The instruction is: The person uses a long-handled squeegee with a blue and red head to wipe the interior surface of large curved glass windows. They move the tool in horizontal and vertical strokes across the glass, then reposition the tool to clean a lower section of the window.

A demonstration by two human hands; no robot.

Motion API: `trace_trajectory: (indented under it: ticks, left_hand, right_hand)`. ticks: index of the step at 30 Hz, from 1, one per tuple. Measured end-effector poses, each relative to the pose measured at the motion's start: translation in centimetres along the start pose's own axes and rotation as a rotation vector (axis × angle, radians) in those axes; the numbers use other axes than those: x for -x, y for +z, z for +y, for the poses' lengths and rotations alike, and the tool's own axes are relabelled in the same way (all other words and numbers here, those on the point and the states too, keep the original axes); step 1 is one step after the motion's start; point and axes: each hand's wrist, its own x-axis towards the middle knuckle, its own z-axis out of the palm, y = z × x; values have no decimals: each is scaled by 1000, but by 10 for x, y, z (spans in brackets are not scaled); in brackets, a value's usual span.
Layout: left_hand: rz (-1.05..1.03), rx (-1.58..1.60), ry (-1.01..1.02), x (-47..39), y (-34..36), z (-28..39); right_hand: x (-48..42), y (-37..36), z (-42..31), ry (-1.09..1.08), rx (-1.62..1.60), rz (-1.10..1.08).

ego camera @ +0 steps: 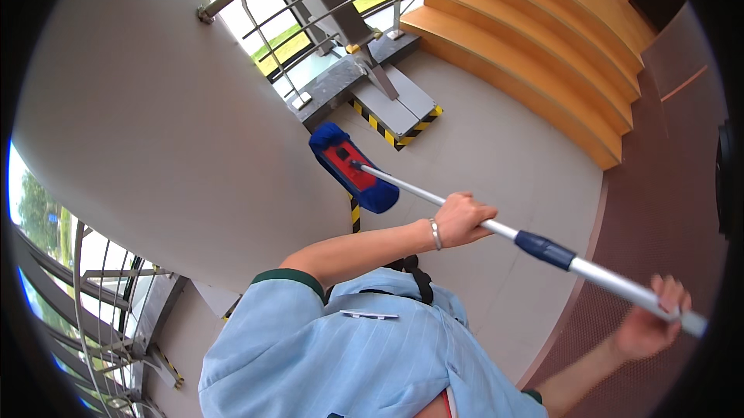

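Observation:
A telescopic metal mop handle [616,288] slants across the view. Around its thinner upper section my left hand [467,220] is closed, with a bracelet on the wrist. My right hand [654,319], slightly blurred, grips the thicker section near the handle's end at the far right. Between the two hands sits a dark blue locking collar [545,250]. At the far end is a flat mop head [381,196] with a blue fabric cover and a red plate. It lies beside the foot of a large grey column [174,127]; whether it touches the floor I cannot tell.
Curved wooden steps [523,63] rise at the upper right. A grey metal base plate [398,105] with yellow-black edging stands on the pale floor [494,127]. Metal railings [325,5] run along the windows. Brown textured flooring [645,214] begins at the right.

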Motion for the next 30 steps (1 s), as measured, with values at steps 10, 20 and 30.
trace_trajectory:
  ticks: [10, 20, 30]
  left_hand:
    - [262, 94, -57, -80, -116, -120]
    - [549, -1120, -424, -7, -481, -325]
    - [366, -1358, -971, 38, -547, -415]
  right_hand:
    - [-75, 147, 262, 209, 58, -347]
    - [-137, 194, 369, 274, 331, -267]
    - [-185, 206, 406, 209, 478, -298]
